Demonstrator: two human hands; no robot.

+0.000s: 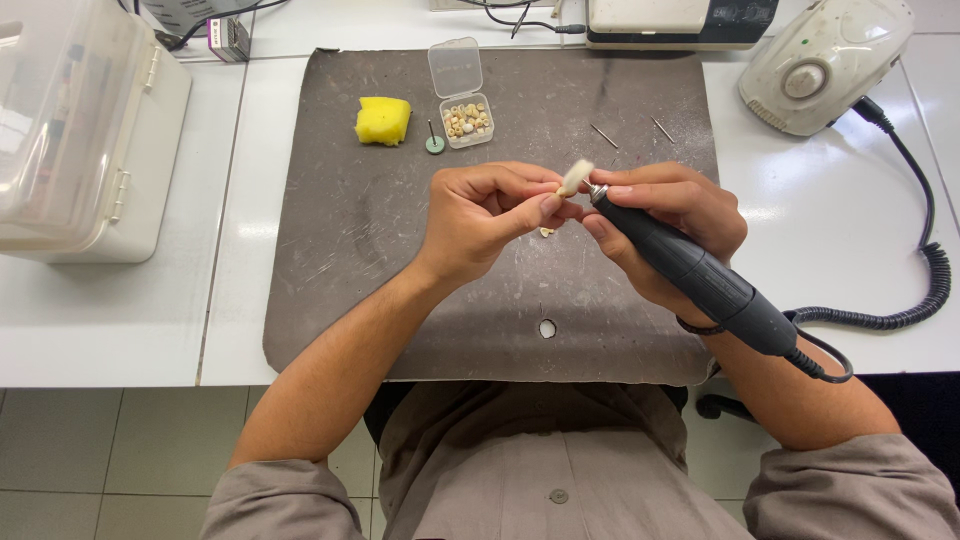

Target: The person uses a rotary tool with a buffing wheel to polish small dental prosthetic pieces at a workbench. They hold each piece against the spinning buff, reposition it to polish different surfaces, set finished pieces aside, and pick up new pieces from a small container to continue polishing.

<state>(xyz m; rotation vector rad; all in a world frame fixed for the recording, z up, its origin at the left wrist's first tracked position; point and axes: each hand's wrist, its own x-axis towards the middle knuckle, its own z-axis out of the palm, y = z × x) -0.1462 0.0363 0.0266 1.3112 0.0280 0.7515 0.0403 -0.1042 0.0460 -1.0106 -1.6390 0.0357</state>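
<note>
My right hand [668, 222] grips a dark rotary handpiece [700, 278] like a pen, its tip carrying a white fluffy buff [575, 176]. My left hand [490, 212] pinches a very small pale piece between thumb and fingers, right against the buff; the piece is mostly hidden by the fingertips. Both hands hover over the middle of a dark grey work mat [350, 230]. A tiny pale piece [546, 232] lies on the mat just under the hands.
On the mat's far side: a yellow sponge [383, 120], a small green disc on a stem [434, 143], an open clear box of small pale pieces [467, 119], two thin burs [630, 132]. A coiled cable [905, 310] runs to a white control unit [822, 60]. A translucent case [85, 130] stands left.
</note>
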